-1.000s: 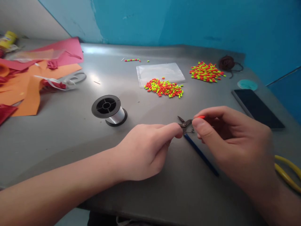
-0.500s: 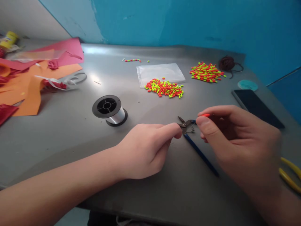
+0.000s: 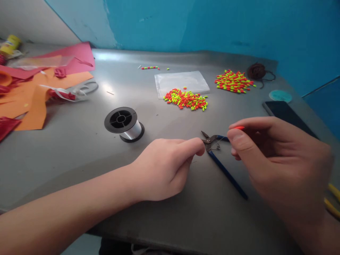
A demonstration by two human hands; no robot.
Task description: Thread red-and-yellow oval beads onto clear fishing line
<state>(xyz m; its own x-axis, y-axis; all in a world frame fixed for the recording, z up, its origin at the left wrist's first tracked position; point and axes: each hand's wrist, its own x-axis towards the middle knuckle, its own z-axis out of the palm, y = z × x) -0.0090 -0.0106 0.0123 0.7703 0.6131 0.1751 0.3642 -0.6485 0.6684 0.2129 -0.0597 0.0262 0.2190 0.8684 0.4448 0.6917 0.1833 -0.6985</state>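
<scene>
My right hand point(image 3: 276, 156) pinches a small orange bead point(image 3: 239, 128) between thumb and index finger. From that bead a faint thin clear line point(image 3: 221, 141) slants down toward my left hand point(image 3: 170, 166), which is closed, thumb and index finger pressed together; its fingertips are partly hidden. Beneath and between both hands lie cutting pliers point(image 3: 225, 173) with blue handles, jaws apart, touched by neither hand as far as I can see. A black-flanged spool of clear line point(image 3: 131, 131) stands left of them. Loose orange and yellow beads point(image 3: 186, 99) are heaped beyond my hands.
A clear plastic bag point(image 3: 183, 80) lies behind the bead heap. Further right are a second bead pile point(image 3: 233, 82), dark yarn point(image 3: 256, 71), a teal disc point(image 3: 280, 95) and a phone point(image 3: 288, 115). Yellow handles point(image 3: 332, 208) show at the right edge. Coloured sheets point(image 3: 34, 106) cover the left.
My right hand has drawn slightly to the right with the orange bead, widening the gap between my hands. My left hand stays almost where it was.
</scene>
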